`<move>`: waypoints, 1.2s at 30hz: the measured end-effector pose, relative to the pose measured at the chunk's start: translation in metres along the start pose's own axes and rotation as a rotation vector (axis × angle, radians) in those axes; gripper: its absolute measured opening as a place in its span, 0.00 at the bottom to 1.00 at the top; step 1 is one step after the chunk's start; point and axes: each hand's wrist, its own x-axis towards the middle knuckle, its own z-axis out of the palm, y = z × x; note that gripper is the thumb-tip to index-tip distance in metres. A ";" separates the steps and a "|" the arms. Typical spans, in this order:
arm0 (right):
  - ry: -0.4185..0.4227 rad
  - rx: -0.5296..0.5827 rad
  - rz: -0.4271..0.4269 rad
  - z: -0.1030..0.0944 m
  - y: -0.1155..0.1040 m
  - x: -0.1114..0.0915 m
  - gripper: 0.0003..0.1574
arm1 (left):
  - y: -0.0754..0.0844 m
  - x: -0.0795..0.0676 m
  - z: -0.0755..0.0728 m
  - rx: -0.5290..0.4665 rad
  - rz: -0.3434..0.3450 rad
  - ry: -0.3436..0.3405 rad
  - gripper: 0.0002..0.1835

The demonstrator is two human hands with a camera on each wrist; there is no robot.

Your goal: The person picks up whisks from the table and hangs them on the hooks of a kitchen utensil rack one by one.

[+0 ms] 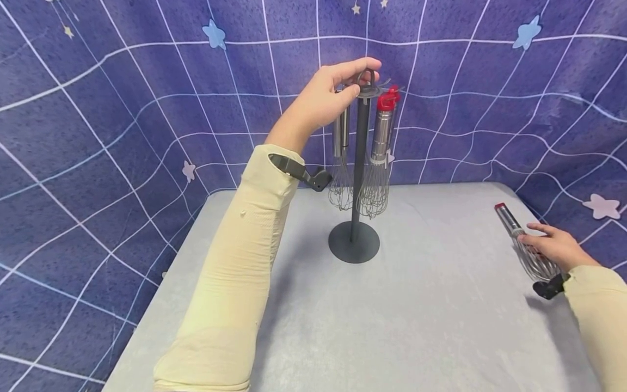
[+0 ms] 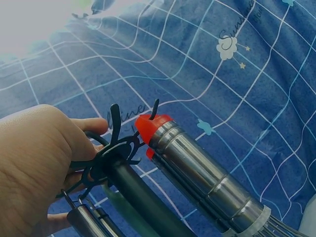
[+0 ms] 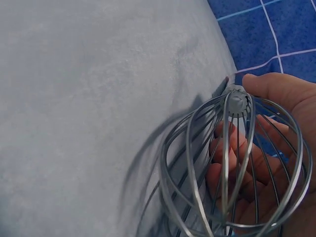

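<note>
A dark grey utensil stand (image 1: 360, 163) stands upright on its round base. My left hand (image 1: 329, 97) holds its top, fingers and thumb about the hooked ring (image 2: 116, 153). From its hooks hang whisks with steel handles: a large red-tipped whisk (image 1: 381, 136) on the right, another red tip just behind it, and smaller whisks (image 1: 340, 136) on the left. At the far right of the table, my right hand (image 1: 555, 247) holds another red-tipped whisk (image 1: 509, 218). Its thumb is at the neck, and curled fingers show behind the wire loops (image 3: 227, 163).
A pale grey cloth covers the table (image 1: 416, 305). Blue curtain fabric (image 1: 274, 65) with white lines and stars hangs behind it and along both sides. The right-hand whisk is close to the table's right edge.
</note>
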 end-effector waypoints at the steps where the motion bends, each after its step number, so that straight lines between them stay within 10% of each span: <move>1: -0.009 0.009 0.007 0.000 0.000 0.000 0.49 | 0.000 0.000 0.000 0.003 -0.002 0.000 0.24; 15: -0.018 0.019 0.012 -0.002 0.000 0.000 0.37 | 0.001 -0.003 0.000 0.022 -0.009 -0.002 0.24; 21: 0.007 0.047 0.007 -0.002 0.003 0.001 0.14 | 0.001 -0.001 0.000 0.015 -0.008 -0.003 0.25; 36: 0.027 0.058 -0.008 -0.002 0.004 0.001 0.14 | 0.004 -0.002 -0.001 0.042 -0.006 -0.015 0.25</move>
